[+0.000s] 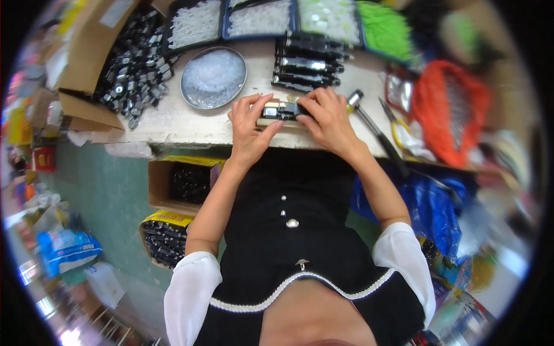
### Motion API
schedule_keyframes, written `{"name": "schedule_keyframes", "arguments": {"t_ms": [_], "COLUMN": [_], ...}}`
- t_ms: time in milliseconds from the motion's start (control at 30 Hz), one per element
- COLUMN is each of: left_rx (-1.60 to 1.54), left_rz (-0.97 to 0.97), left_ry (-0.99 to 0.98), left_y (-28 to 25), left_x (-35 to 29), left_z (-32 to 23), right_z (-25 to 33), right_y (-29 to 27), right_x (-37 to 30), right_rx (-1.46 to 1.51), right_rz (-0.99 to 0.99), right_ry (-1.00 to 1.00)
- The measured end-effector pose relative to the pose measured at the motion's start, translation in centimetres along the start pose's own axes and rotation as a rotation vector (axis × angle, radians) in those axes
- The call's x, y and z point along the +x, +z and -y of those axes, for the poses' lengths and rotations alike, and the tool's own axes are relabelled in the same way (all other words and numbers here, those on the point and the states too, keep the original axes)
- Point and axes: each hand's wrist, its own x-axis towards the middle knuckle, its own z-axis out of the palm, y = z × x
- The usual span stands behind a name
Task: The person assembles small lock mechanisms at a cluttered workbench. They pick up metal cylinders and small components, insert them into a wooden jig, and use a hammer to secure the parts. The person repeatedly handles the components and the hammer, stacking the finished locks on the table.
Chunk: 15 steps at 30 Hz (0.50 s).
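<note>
At the bench's front edge, a small black part with a silver end (272, 112) lies in a pale block (266, 122); its exact kind I cannot make out. My left hand (249, 128) is curled around the silver end, thumb at the near side and fingers at the far side. From the other side, my right hand (330, 120) grips the black end between thumb and fingers. Just behind stands a row of several black tube-shaped pieces (306, 64). A hammer (378, 131) with a dark handle lies right of my right hand.
A round metal dish (188, 95) of clear, jelly-like stuff stands behind my left hand. Black-and-silver parts (135, 69) heap by a cardboard box (95, 49). Trays of white pieces (196, 26) and green pieces (385, 32) line the back. Yellow-handled scissors (396, 130) lie near a red bag (430, 98).
</note>
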Motion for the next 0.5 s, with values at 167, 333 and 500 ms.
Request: {"name": "schedule_keyframes", "arguments": {"t_ms": [167, 333, 500], "left_rx": [0.013, -0.031, -0.018], "left_rz": [0.021, 0.016, 0.089], "left_ry": [-0.02, -0.037, 0.031], "left_y": [-1.0, -0.9, -1.1], "left_x": [-0.5, -0.1, 0.6], "left_z": [0.9, 1.2, 1.6], "right_z": [0.9, 1.5, 1.4], "right_y": [1.1, 1.8, 2.1], "right_x": [0.7, 1.4, 1.4], "right_rx": [-0.022, -0.054, -0.055], "right_rz": [0.017, 0.014, 0.056], "right_ry": [-0.058, -0.073, -0.06]}}
